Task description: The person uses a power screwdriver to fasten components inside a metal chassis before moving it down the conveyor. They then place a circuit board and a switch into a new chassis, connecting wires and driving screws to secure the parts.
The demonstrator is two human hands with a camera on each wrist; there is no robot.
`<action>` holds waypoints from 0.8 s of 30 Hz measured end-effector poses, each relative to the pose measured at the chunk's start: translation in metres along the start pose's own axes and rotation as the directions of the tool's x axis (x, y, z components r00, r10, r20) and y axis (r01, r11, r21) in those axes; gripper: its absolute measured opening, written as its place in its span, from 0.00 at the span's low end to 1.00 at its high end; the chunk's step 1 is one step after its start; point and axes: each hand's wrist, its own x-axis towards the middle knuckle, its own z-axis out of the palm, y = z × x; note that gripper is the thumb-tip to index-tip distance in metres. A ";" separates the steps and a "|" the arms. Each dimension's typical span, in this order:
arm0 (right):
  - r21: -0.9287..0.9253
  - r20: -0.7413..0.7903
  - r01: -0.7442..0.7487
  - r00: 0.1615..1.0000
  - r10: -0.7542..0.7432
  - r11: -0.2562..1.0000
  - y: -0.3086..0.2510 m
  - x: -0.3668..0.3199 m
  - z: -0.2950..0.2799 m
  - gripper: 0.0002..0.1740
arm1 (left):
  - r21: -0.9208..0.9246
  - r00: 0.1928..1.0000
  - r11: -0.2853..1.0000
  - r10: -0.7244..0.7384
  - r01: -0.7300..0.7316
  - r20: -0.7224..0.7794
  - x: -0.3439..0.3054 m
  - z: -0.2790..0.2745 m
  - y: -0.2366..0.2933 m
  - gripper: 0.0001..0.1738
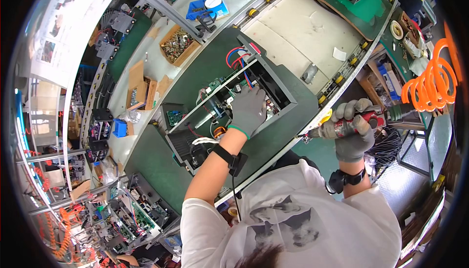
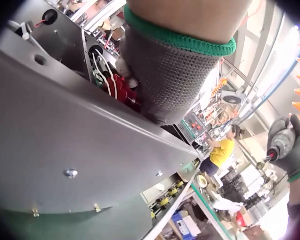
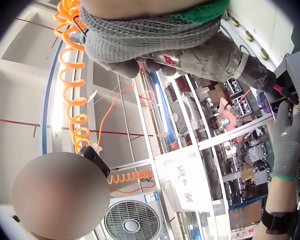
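Note:
The left hand [image 1: 248, 109], in a grey glove, reaches into an open metal chassis [image 1: 286, 111], over its wiring and boards. Its fingers [image 3: 282, 120] look extended beside the driver's tip in the right wrist view; in the left wrist view the glove [image 2: 162, 75] passes behind a grey metal panel [image 2: 80, 140], hiding the fingertips. To the right of the chassis, the gloved right hand [image 1: 354, 131] grips a power driver [image 1: 337, 128] around its body. The driver [image 3: 215, 60] points toward the chassis in the right wrist view.
A box of small parts [image 1: 178, 45] and a blue tray [image 1: 207, 8] lie beyond the chassis. A roller conveyor [image 1: 337, 79] runs along the right, near a coiled orange hose [image 1: 430, 82]. Bundled black cables [image 1: 386, 148] sit below the driver. A person in yellow [image 2: 221, 152] stands in the background.

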 end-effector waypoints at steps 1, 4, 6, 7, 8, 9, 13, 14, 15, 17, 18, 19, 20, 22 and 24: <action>-0.005 0.002 -0.003 1.000 0.003 1.000 -0.001 0.000 -0.001 0.19 | -0.004 1.000 1.000 -0.004 0.004 -0.001 0.002 -0.002 0.001 0.10; -0.024 -0.051 0.002 0.999 -0.003 1.000 0.002 -0.001 -0.004 0.18 | 0.006 0.994 0.999 0.030 -0.031 0.103 0.006 -0.006 -0.002 0.09; 0.013 -0.066 -0.013 0.998 0.013 1.000 0.004 -0.001 -0.005 0.17 | -0.016 0.981 0.994 0.108 -0.107 0.161 0.008 -0.009 -0.007 0.09; 0.017 -0.068 -0.011 0.998 0.012 1.000 0.005 -0.001 -0.005 0.17 | -0.014 0.981 0.994 0.110 -0.109 0.163 0.006 -0.007 -0.009 0.09; 0.013 -0.065 -0.022 0.998 0.023 1.000 0.006 -0.001 -0.004 0.17 | -0.056 0.983 0.993 0.107 -0.099 0.150 0.005 -0.003 -0.012 0.09; 0.008 -0.063 -0.032 0.997 0.033 0.999 0.007 -0.001 -0.004 0.17 | -0.100 0.985 0.991 0.106 -0.092 0.138 0.005 -0.004 -0.013 0.10; -0.023 -0.065 -0.044 0.997 0.042 0.999 0.010 -0.002 -0.005 0.17 | -0.133 0.974 0.985 0.132 -0.109 0.186 -0.001 -0.017 -0.016 0.12; -0.029 -0.088 -0.066 0.994 0.064 0.997 0.011 -0.002 -0.004 0.17 | -0.132 0.969 0.981 0.163 -0.140 0.186 -0.003 -0.019 -0.016 0.12; -0.034 -0.108 -0.089 0.991 0.085 0.995 0.013 -0.001 -0.003 0.17 | -0.128 0.964 0.977 0.192 -0.170 0.184 -0.005 -0.020 -0.016 0.13; -0.032 -0.087 -0.083 0.993 0.080 0.996 0.015 0.001 -0.002 0.17 | -0.109 0.965 0.977 0.200 -0.184 0.167 -0.009 -0.018 -0.020 0.12; -0.020 -0.090 -0.092 0.992 0.090 0.996 0.016 0.001 -0.002 0.17 | -0.113 0.955 0.970 0.232 -0.214 0.184 -0.009 -0.020 -0.022 0.11; -0.008 -0.094 -0.101 0.991 0.099 0.995 0.016 0.000 -0.001 0.17 | -0.118 0.943 0.962 0.265 -0.245 0.201 -0.010 -0.022 -0.025 0.10; -0.009 -0.095 -0.102 0.990 0.101 0.995 0.016 0.000 -0.001 0.17 | -0.119 0.943 0.962 0.265 -0.244 0.202 -0.012 -0.022 -0.028 0.10; -0.033 -0.106 -0.089 0.991 0.085 0.995 0.016 0.000 0.001 0.18 | -0.468 0.978 0.861 0.207 -0.201 -0.041 -0.016 -0.023 -0.036 0.09; -0.040 -0.118 -0.097 0.989 0.092 0.994 0.018 0.001 0.002 0.18 | -0.520 0.987 0.838 0.134 -0.162 -0.092 -0.019 -0.029 -0.050 0.09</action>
